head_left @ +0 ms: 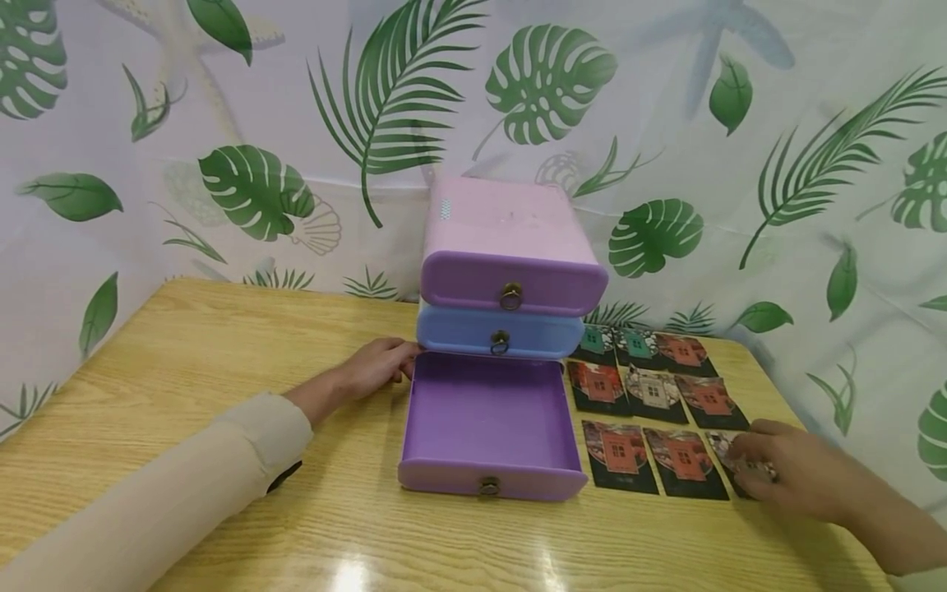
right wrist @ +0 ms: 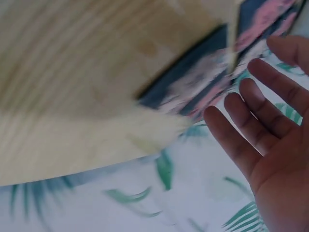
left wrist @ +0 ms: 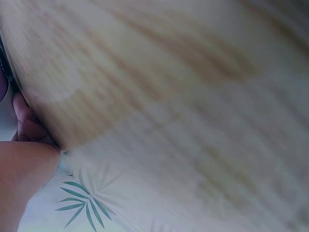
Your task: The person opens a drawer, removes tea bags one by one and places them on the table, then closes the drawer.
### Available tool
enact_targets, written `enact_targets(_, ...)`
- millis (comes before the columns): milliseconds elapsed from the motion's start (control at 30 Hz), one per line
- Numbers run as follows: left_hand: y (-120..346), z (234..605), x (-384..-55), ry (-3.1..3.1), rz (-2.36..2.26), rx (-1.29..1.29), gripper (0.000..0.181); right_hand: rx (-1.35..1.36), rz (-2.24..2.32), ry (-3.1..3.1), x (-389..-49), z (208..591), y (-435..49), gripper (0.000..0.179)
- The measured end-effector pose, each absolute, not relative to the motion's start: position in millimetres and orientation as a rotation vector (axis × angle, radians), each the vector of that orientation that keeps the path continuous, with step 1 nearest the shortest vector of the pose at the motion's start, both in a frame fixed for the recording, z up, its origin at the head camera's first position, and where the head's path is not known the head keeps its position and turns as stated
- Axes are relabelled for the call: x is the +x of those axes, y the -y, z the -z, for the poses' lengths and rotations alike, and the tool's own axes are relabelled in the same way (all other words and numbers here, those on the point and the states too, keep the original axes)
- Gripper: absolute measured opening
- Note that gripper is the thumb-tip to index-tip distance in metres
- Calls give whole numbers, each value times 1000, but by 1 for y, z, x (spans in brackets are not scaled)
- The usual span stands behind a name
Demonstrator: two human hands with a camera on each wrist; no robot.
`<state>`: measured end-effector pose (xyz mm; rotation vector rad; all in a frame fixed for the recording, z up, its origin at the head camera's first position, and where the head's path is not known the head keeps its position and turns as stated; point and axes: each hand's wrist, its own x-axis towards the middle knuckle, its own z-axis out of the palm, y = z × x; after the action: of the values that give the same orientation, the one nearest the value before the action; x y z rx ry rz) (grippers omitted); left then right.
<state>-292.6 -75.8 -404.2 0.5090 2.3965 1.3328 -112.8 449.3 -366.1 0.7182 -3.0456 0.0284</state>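
A stacked drawer unit stands on the table, with a pink top section [head_left: 510, 218], a closed purple drawer [head_left: 473, 284], a closed blue drawer [head_left: 459, 331] and a purple bottom drawer [head_left: 488, 411] pulled out with nothing in it. My left hand [head_left: 377, 367] touches the unit's left side beside the blue and bottom drawers; its fingertips are partly hidden. Over the front row's rightmost dark flat packet [head_left: 719, 444], my right hand [head_left: 795, 469] reaches down. In the right wrist view its fingers [right wrist: 280, 116] are spread and slightly bent, close to the packets [right wrist: 193, 82].
Several flat packets [head_left: 653, 395] with red, cream or green labels lie in three rows right of the drawers. The wooden table [head_left: 222, 345] extends to the left and front. Behind it hangs a leaf-patterned cloth [head_left: 355, 263].
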Motion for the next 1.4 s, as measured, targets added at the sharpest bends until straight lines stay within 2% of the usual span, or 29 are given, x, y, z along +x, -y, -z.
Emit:
enact_targets(233, 76, 404, -293, -2407, -1326, 498, 50, 726, 11, 2939, -112, 348, -387, 18)
enact_targets(433, 76, 403, -292, -2406, -1326, 509, 51, 891, -28, 2700, -104, 343, -332, 24)
enact_targets(500, 76, 403, -292, -2403, -1325, 507, 51, 951, -57, 2623, -100, 342, -315, 20)
enact_targets(600, 76, 403, -292, -2398, -1325, 500, 52, 1034, -120, 2526, -94, 340, -288, 5)
enact_targets(733, 77, 403, -292, -2390, -1339, 493, 52, 1159, -197, 2453, -85, 342, -256, 18)
enact_targets(833, 77, 403, -292, -2387, -1347, 493, 51, 1267, -207, 2519, -79, 345, -235, 13)
enact_targets(900, 77, 403, -292, -2392, -1345, 493, 51, 1321, -187, 2615, -78, 348, -224, 15)
enact_targets(1067, 77, 402, -291, -2401, -1343, 494, 51, 1347, -75, 2858, -79, 354, -203, 33)
enact_targets(1400, 76, 400, -290, -2398, -1335, 484, 50, 1338, 28, 2857, -85, 360, -183, 33)
